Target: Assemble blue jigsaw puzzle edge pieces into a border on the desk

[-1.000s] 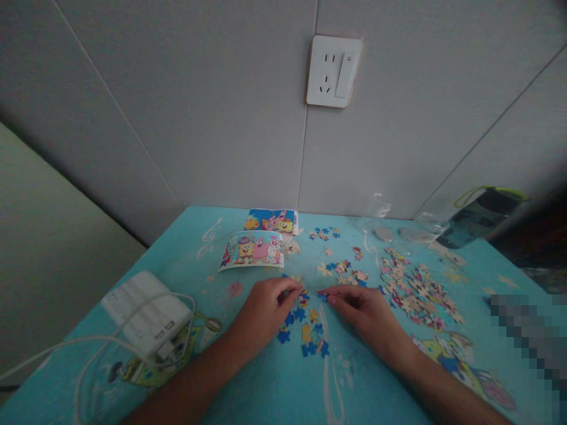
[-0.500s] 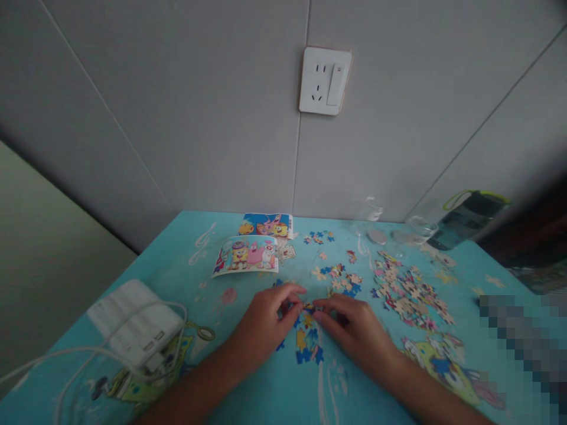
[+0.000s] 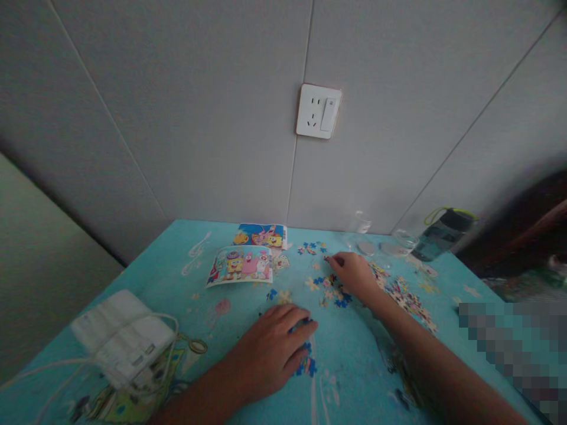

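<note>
Resting palm-down on the turquoise bench point(image 3: 354, 366), the left hand point(image 3: 270, 348) covers a cluster of joined blue puzzle pieces point(image 3: 306, 365), fingers spread flat and gripping nothing. The right hand point(image 3: 354, 274) lies farther out, over a small group of loose pieces point(image 3: 330, 288), its fingertips point(image 3: 333, 260) pinched at one small piece; whether that piece is lifted cannot be told. Two printed reference pictures point(image 3: 241, 264) lie to the left of the loose pieces, a larger scatter of pieces point(image 3: 410, 301) to the right, and a white power adapter point(image 3: 121, 336) at the left bench edge

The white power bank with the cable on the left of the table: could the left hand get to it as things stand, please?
Probably yes: the left hand lies flat on the joined puzzle pieces, and only bare tablecloth lies between it and the power bank.
</note>
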`<state>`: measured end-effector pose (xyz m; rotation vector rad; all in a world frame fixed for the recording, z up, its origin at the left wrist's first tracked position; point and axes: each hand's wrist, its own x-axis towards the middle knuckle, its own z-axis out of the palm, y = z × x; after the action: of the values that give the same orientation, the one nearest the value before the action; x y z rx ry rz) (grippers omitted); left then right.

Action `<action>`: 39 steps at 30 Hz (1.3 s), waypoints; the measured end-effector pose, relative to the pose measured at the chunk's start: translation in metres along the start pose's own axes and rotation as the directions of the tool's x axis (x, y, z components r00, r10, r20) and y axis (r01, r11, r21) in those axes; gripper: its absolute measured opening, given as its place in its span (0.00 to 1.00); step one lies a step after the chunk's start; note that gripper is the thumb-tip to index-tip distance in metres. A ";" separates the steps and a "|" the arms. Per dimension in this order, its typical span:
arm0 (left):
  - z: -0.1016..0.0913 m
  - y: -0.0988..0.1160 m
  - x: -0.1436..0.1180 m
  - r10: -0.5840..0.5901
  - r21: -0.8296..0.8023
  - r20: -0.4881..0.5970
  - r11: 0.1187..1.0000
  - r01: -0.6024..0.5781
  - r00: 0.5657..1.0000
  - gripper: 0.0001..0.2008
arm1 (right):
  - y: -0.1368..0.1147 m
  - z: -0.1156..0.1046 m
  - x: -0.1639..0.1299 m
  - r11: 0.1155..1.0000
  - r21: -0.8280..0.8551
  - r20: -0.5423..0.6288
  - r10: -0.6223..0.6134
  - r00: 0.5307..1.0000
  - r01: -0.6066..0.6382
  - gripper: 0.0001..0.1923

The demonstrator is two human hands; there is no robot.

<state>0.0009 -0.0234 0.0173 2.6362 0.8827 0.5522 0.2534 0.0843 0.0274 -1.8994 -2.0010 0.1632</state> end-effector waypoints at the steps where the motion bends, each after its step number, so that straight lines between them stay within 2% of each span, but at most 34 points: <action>1: -0.001 -0.001 0.000 0.009 0.015 0.000 1.000 -0.009 1.000 0.19 | 0.000 0.004 0.007 1.000 -0.015 0.004 0.017 1.000 -0.017 0.19; 4: -0.003 -0.003 -0.001 0.014 0.048 -0.007 0.999 -0.013 1.000 0.14 | -0.002 0.013 0.018 0.996 -0.054 0.007 0.066 0.998 -0.065 0.20; 7: -0.002 -0.004 -0.001 -0.003 0.074 -0.017 0.997 0.005 1.000 0.11 | -0.005 0.017 0.018 0.994 -0.072 0.005 0.084 0.996 -0.084 0.21; 12: 0.000 -0.004 0.000 -0.002 0.091 -0.055 0.996 0.007 0.998 0.09 | -0.012 0.016 0.002 0.999 -0.025 0.067 -0.032 0.997 0.033 0.16; 16: 0.002 -0.007 -0.001 0.008 0.082 -0.070 0.997 -0.002 0.997 0.08 | -0.017 0.015 -0.005 0.994 0.010 0.042 -0.105 0.994 0.105 0.13; 21: 0.003 -0.010 -0.001 0.029 0.085 -0.080 0.996 -0.022 0.996 0.07 | -0.022 0.003 -0.018 0.972 0.143 0.030 -0.191 0.981 0.185 0.20; 26: 0.002 -0.011 0.000 0.040 0.099 -0.085 0.995 -0.032 0.996 0.07 | -0.020 -0.007 -0.058 0.939 0.293 0.016 -0.192 0.981 0.179 0.24; 30: -0.001 -0.014 0.002 0.024 0.099 -0.096 0.995 -0.015 0.995 0.09 | -0.012 -0.006 -0.080 0.880 0.465 0.002 -0.115 0.993 0.101 0.22; 33: -0.004 -0.017 0.003 0.010 0.100 -0.108 0.995 0.001 0.994 0.10 | -0.012 -0.008 -0.087 0.860 0.505 0.002 -0.082 0.997 0.070 0.20; 39: -0.001 -0.014 0.003 0.015 0.061 -0.169 0.998 -0.004 0.986 0.10 | -0.032 -0.014 -0.101 0.810 0.579 0.017 -0.117 0.993 0.086 0.18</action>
<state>-0.0048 -0.0111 0.0139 2.6793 0.9498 0.7730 0.2298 -0.0199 0.0317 -1.4009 -1.7969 0.7142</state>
